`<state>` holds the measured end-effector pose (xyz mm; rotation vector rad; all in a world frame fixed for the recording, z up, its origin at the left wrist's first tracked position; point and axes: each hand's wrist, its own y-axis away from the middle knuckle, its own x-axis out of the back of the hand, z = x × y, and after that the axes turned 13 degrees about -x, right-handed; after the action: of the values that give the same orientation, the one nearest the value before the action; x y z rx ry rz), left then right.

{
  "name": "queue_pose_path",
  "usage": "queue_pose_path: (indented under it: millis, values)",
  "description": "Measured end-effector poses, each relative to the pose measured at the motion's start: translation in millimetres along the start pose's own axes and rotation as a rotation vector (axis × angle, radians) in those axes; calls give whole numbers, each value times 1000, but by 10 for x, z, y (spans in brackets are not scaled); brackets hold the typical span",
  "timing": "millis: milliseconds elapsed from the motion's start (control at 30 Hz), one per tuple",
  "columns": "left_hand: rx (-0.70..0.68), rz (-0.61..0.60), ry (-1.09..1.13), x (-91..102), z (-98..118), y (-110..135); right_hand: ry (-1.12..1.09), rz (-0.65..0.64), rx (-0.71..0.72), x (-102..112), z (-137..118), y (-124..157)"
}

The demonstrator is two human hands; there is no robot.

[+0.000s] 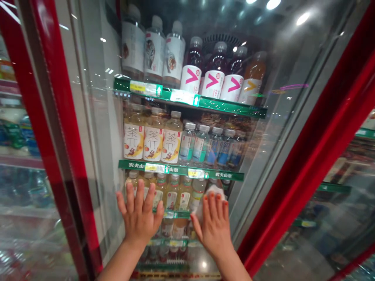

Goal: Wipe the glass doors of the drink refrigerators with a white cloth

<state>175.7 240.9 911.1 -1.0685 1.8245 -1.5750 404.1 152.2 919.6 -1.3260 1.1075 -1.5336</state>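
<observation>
My left hand [140, 212] lies against the glass door [102, 117] of a drinks cooler, fingers spread, nothing in it. Lower right of the middle, my right hand [215, 226] presses a white cloth [216, 189] flat to the same glass. Part of the cloth shows beyond the fingertips and beside the thumb; the rest is hidden under the palm. Whether it is fabric or paper, I cannot tell. Behind the glass, near both hands, stand small tea bottles [172, 197] on a shelf.
Red door frames [307, 144] run down both sides. Inside are green-edged shelves [181, 169] with several bottles, among them white-labelled tea bottles [154, 142] and purple drinks [215, 78]. Ceiling lights reflect in the glass. More stocked coolers [23, 156] stand on either side.
</observation>
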Motion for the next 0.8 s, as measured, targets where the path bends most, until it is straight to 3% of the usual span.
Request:
queue_pose_path:
  millis: [100,167,233,300,367,400,467,533,633,700,800]
  values:
    - [5,17,0,-22,28,-19,22,23,-308,52,269,-239]
    - [7,25,-6,-28,43,-33,10,54,-404,30,154,-517]
    - [9,12,-12,-7,40,-28,-7,52,-280,-25,-152,-653]
    - [13,-11,15,44,0,11,-36,9,-5,-77,-426,-559]
    - [20,-27,64,111,-87,87,-44,-31,187,-88,-467,-319]
    - [21,-35,82,140,-144,134,-32,-36,206,-71,-382,-206]
    - [21,-54,89,173,-259,229,20,-30,88,2,-76,-121]
    - [19,-63,68,160,-341,303,60,-5,-126,80,212,-286]
    - [55,-26,31,84,-379,355,74,60,-355,84,194,-734]
    - [62,-13,15,35,-380,369,65,79,-278,26,-101,-855]
    - [21,-21,2,7,-391,387,5,17,113,-40,-480,-573]
